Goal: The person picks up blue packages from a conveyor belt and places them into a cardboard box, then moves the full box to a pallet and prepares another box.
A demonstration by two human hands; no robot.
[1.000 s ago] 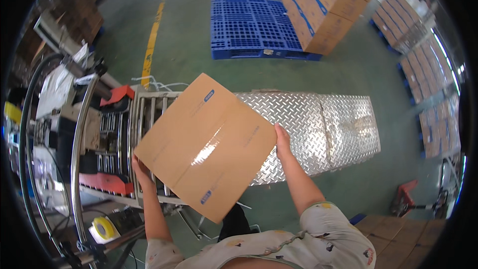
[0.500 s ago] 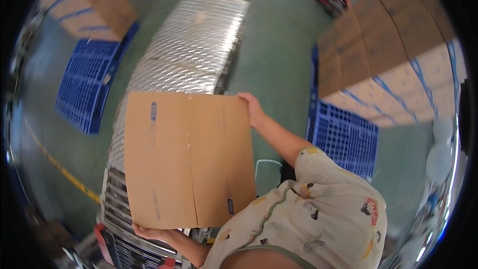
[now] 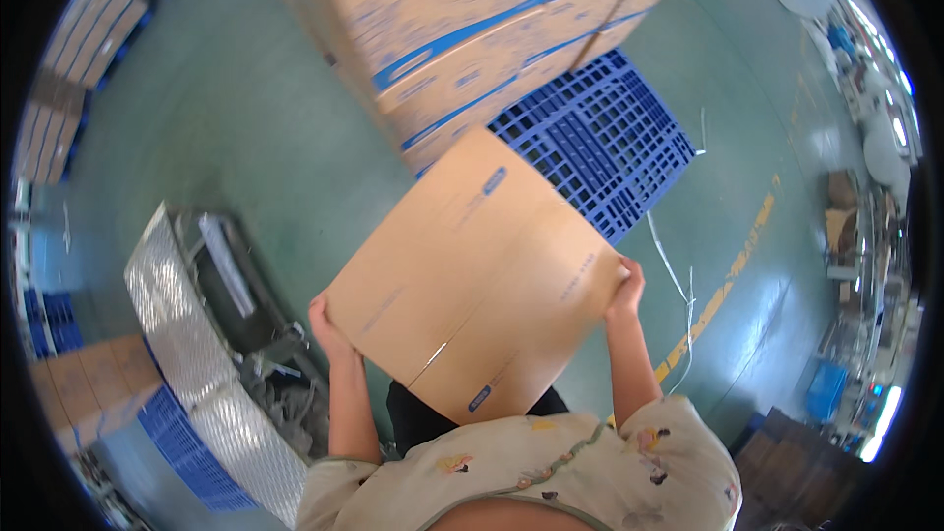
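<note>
A large brown cardboard box (image 3: 472,275) is held out in front of my body, turned so that a corner points away from me. My left hand (image 3: 330,326) grips its left corner, and my right hand (image 3: 627,287) grips the right one; the fingers under the box are partly hidden. Just past the box's far edge lies a blue plastic pallet (image 3: 600,128) with a bare slatted part showing. On the pallet's far side rises a tall stack of similar cartons (image 3: 472,29) with blue stripes.
A silver diamond-plate conveyor cover (image 3: 187,324) runs along my left. Behind it sit another blue pallet (image 3: 197,447) and cartons (image 3: 93,383). White strapping (image 3: 685,315) trails on the floor at right, near a yellow line (image 3: 728,285). Dark brown cardboard (image 3: 796,467) lies lower right.
I have turned right, away from the conveyor, with the box in both hands. The box has left the conveyor and now hangs before the striped stack and its pallet.
</note>
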